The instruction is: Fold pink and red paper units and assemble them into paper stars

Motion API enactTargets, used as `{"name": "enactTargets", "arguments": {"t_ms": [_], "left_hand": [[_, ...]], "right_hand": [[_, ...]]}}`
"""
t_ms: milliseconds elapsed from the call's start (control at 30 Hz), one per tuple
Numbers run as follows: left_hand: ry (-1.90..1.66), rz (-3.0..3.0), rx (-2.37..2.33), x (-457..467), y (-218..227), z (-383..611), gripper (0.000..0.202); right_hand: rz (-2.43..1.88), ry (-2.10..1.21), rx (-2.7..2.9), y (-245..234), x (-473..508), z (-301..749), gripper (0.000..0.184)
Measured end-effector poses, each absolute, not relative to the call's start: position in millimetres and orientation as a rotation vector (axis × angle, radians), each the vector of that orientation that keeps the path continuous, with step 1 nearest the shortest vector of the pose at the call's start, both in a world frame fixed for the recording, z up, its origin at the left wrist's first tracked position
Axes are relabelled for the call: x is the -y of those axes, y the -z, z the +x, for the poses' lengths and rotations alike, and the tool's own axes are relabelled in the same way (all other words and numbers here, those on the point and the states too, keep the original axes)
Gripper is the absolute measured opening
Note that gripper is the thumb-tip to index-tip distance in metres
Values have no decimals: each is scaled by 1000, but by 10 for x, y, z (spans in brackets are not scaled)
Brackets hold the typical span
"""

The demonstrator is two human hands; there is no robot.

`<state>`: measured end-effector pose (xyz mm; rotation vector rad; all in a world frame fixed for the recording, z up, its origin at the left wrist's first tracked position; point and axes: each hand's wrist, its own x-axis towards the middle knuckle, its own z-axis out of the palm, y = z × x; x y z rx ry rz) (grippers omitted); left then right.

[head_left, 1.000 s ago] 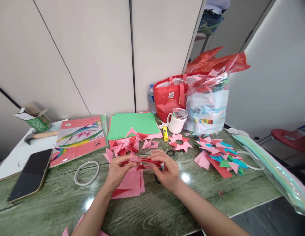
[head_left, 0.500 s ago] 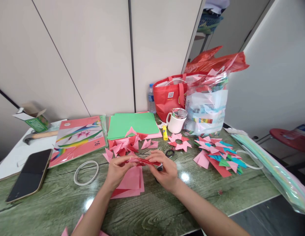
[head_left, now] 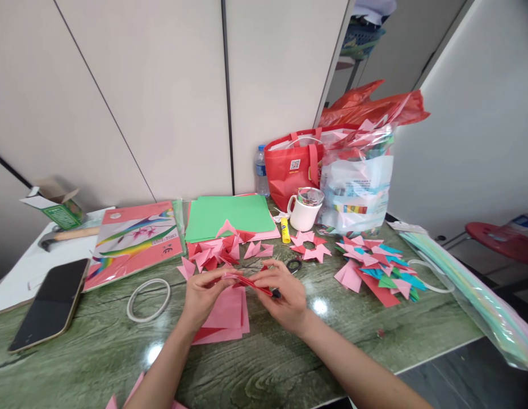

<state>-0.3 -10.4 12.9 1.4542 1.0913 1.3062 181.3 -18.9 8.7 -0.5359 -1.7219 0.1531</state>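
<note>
Between my two hands is a small piece of folded red and pink paper (head_left: 249, 282), held just above the table. My left hand (head_left: 206, 292) pinches its pink left end between thumb and fingers. On the red right side, my right hand (head_left: 285, 289) is closed with thumb and fingertips. Below lies a stack of pink and red paper squares (head_left: 223, 318), partly covered by my left hand. A pile of folded pink and red pieces (head_left: 215, 250) sits just beyond. Black scissors (head_left: 294, 266) lie behind my right hand, mostly hidden.
Green paper sheets (head_left: 230, 216), a glue stick (head_left: 285, 230), a white mug (head_left: 305, 210) and a pink-red paper ring (head_left: 310, 246) stand or lie farther back. Rightward are stacked folded paper stars (head_left: 374, 264). Leftward are a white ring (head_left: 149, 300), a phone (head_left: 51, 304) and a hammer (head_left: 70, 236).
The folded paper has tilted, its right end now lower and more of its red face showing. My right fingers have shifted slightly on it; my left hand stays nearly in place.
</note>
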Motion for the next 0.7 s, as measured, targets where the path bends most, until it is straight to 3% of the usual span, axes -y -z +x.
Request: {"name": "enactTargets", "arguments": {"t_ms": [700], "left_hand": [[-1313,1513,-1134,115,-160,13,12]], "right_hand": [[-586,-179,1719,-85,190,1809,23]]}}
